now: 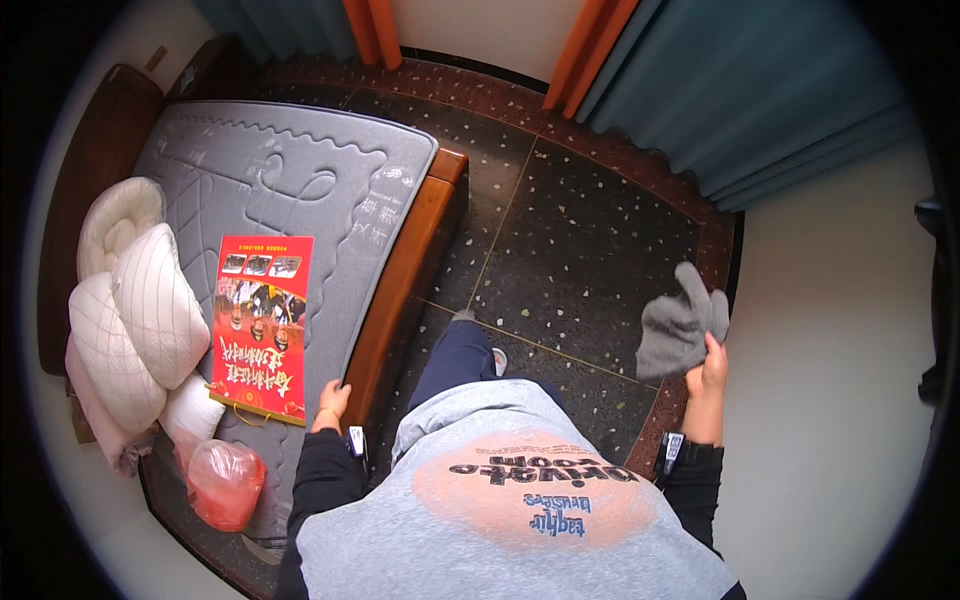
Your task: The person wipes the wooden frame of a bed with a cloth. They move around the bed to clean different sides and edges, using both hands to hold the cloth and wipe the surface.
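Observation:
My right hand (708,372) is closed on a soft grey cloth (672,335), held out over the floor near the pale wall. The cloth's upper end spreads into rounded folds. At the near side edge of the grey quilted mattress (330,160), my left hand (332,405) has its fingers curled against the edge. The fingertips are partly hidden there. A red printed calendar or poster (262,325) lies flat on the mattress, just left of that hand.
Rolled cream bedding (160,300) and a red plastic bag (226,487) sit on the bed's left side. A wooden bed frame (405,275) borders the mattress. Dark speckled floor tiles (570,240) extend to blue curtains (740,100) and a pale wall (830,330).

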Demonstrator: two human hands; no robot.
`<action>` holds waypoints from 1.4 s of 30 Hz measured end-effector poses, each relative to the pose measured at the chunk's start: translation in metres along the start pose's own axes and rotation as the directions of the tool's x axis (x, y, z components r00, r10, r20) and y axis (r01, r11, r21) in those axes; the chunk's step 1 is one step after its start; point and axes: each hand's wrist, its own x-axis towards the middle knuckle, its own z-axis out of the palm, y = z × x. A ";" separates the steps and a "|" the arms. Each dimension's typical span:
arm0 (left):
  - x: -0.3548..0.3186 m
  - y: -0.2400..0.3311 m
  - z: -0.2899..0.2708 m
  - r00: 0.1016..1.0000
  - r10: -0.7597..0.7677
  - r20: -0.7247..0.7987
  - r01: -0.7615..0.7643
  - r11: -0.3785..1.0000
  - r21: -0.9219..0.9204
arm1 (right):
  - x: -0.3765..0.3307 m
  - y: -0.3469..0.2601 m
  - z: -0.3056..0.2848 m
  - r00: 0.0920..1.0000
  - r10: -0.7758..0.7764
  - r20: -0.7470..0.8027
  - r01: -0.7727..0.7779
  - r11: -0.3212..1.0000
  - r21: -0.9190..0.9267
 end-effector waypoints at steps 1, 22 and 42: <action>-0.003 -0.009 -0.001 0.998 -0.065 0.002 0.065 0.997 0.038 | 0.027 0.001 0.015 0.999 -0.034 -0.024 0.032 0.997 -0.070; 0.244 0.521 -0.051 0.864 0.503 -0.015 -0.503 0.859 -0.093 | 0.331 0.021 0.117 0.913 0.335 -0.235 -0.371 0.919 -0.131; 0.273 0.580 0.031 0.926 0.277 0.258 -0.350 0.886 0.304 | 0.548 0.177 0.252 0.873 0.417 0.254 0.039 0.459 -0.887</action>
